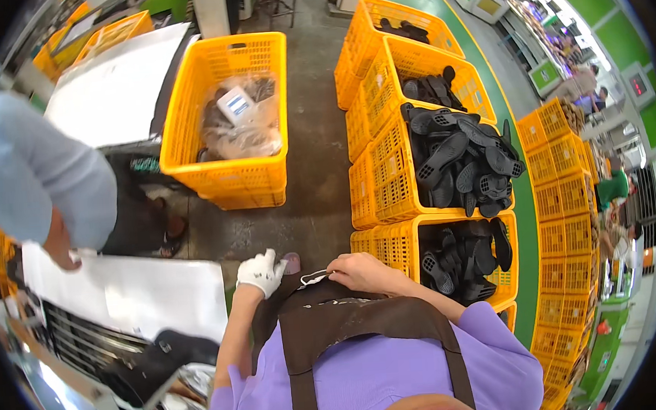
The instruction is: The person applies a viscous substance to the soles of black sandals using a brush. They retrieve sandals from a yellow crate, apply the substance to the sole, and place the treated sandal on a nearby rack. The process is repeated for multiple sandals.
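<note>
My left hand [262, 274] wears a white knitted glove. It is raised over the front of my dark brown apron [365, 317], index finger stretched out and holding nothing that shows. My bare right hand [364, 273] is to its right at the apron's top, fingers bent together on a small, thin white piece [314, 278] like cloth or cord. What that piece is I cannot make out. The two hands are apart.
Stacked yellow crates [394, 175] of black shoe soles [464, 159] stand close on my right. Ahead, another yellow crate [224, 166] holds plastic bags and a white box [236, 105]. On the left are a white-topped table [161, 294] and a person [63, 176] in light blue.
</note>
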